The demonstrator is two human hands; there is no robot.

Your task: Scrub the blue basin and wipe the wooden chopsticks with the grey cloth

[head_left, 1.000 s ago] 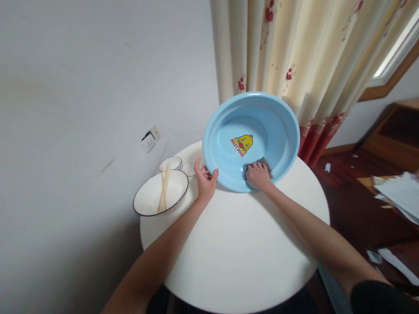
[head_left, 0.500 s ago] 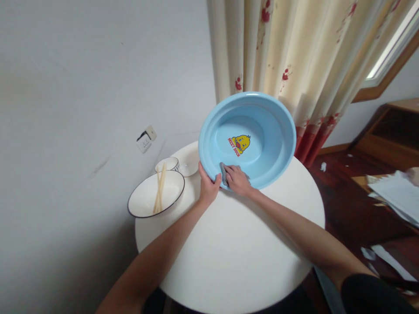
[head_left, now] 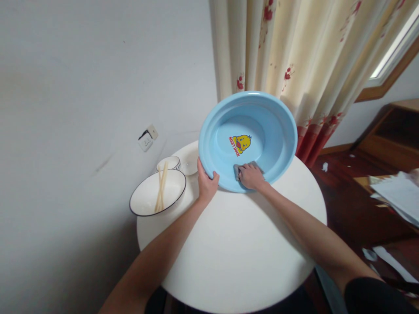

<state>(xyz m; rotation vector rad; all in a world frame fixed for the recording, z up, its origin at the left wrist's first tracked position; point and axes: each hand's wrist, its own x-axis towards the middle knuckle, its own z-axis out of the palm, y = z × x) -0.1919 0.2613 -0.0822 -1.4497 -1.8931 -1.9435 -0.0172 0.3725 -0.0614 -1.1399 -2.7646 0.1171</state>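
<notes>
"So, how are the arms set?"

"Both reach forward over the counter [head_left: 242, 248]. The left hand [head_left: 207, 185] grips the lower left rim of a blue basin [head_left: 208, 126], thumb on the near side and fingers behind. The right hand [head_left: 252, 176] is inside it, palm down, fingers curled over a grey cloth [head_left: 237, 172]."

"Which way does the basin face?"

"It's tipped up on the far part of the counter, its mouth toward the person. It looks round, so I can't pick out a long axis. The lettering by its duck print [head_left: 241, 143] slants down to the right. The cloth lies low on the inner wall, stretching left to right under the hand."

"Does the lower rim touch the counter?"

"I can't tell."

"And around it?"

"The counter is white and rounded. On its left, beside a wall [head_left: 81, 96], sit a large bowl [head_left: 145, 197] with chopsticks [head_left: 161, 187] leaning in it and a small bowl [head_left: 168, 162] just behind. A flowered curtain [head_left: 297, 52] hangs beyond the basin. To the right, papers [head_left: 397, 194] lie above a dark red floor [head_left: 340, 196]."
</notes>
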